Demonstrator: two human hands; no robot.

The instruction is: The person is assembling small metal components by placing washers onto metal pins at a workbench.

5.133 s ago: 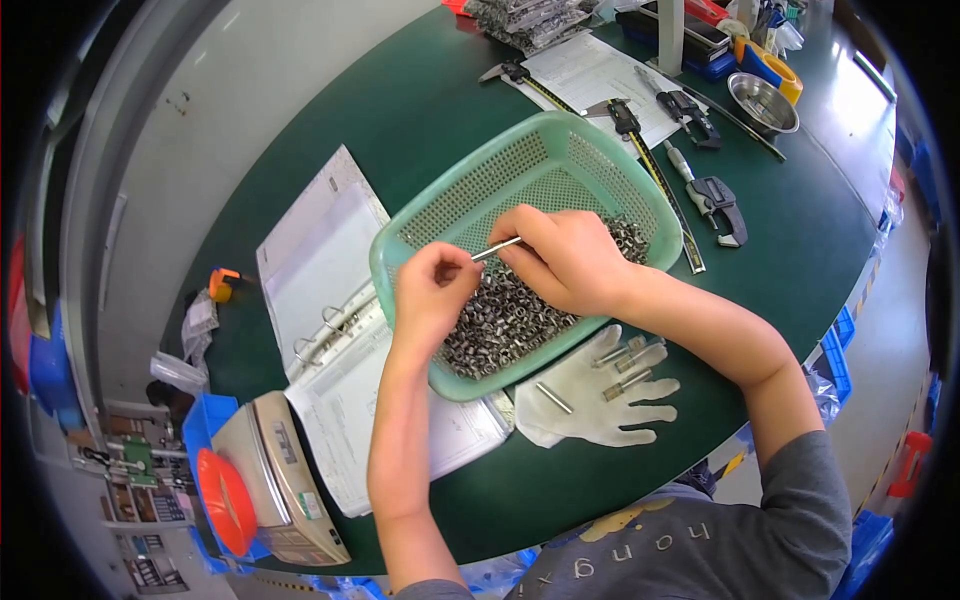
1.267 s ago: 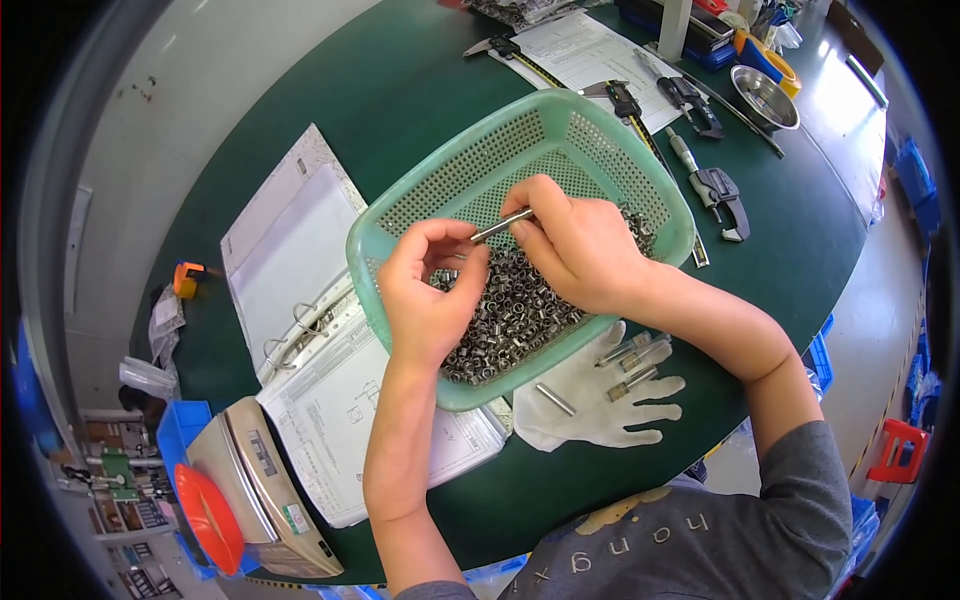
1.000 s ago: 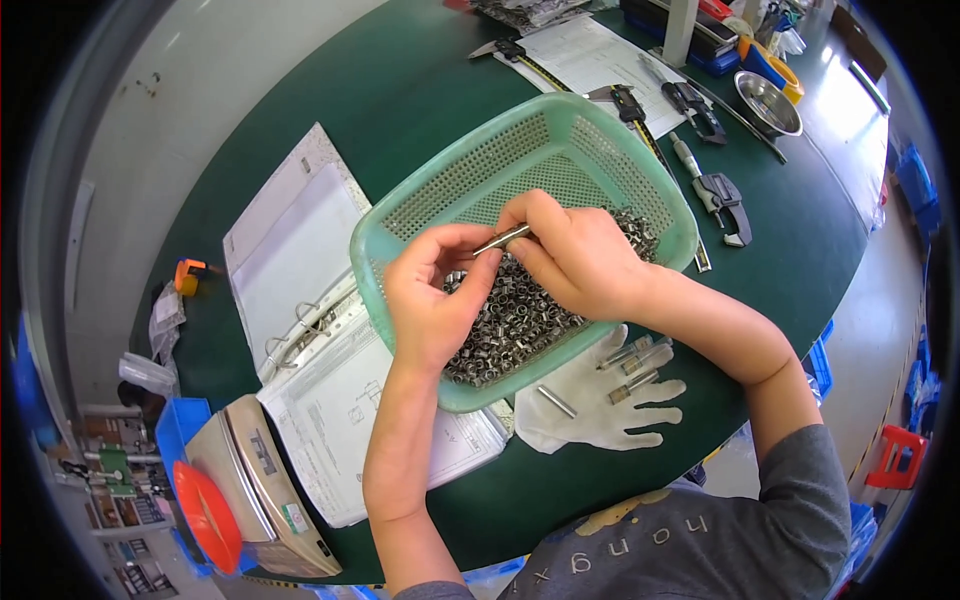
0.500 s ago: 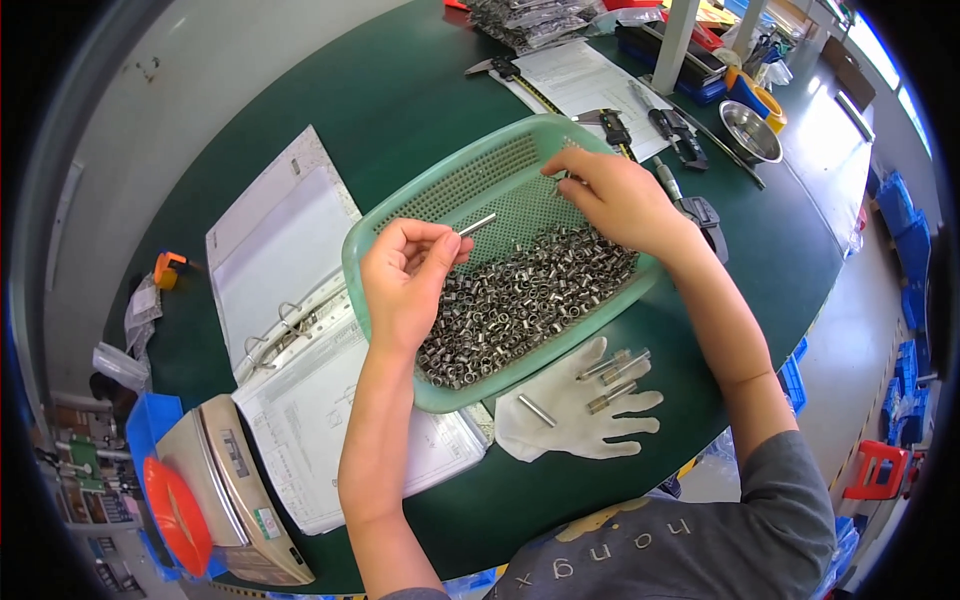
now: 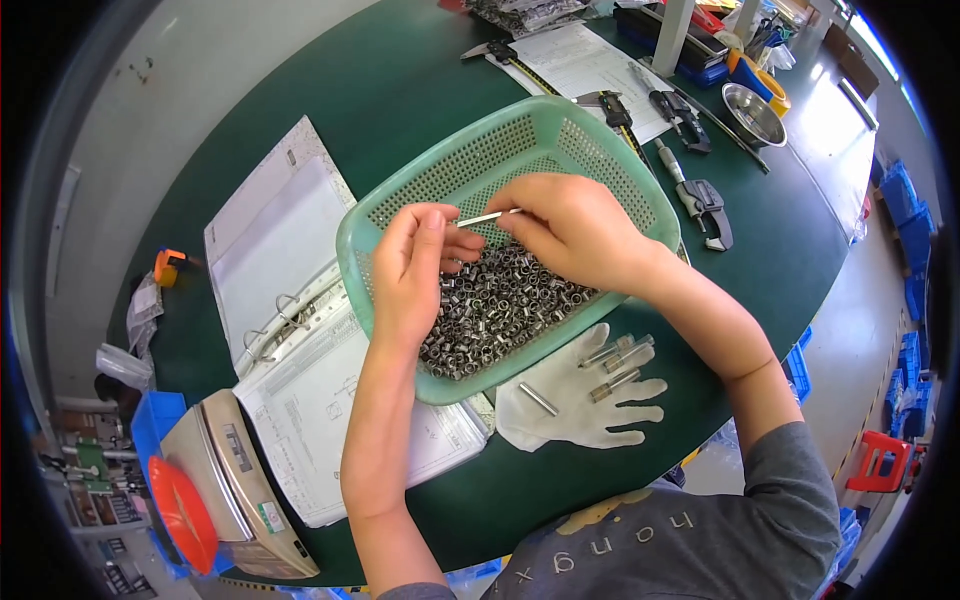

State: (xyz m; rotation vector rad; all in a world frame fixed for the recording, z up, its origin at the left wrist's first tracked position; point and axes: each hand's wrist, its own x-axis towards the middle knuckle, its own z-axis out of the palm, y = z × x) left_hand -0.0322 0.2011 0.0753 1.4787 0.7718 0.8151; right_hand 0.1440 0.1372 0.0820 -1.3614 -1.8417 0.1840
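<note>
Running left to right over the green basket [image 5: 430,178], its right end slightly farther, the slim metal rod [image 5: 478,219] is spanning from the right hand [image 5: 578,228], which is pinching that end, to the loosely curled left hand [image 5: 410,265], whose grip is unclear.

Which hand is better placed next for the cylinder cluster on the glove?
Probably the right hand: it's nearer the cylinder cluster on the white glove, though pinching a metal rod. The left hand sits farther left.
</note>
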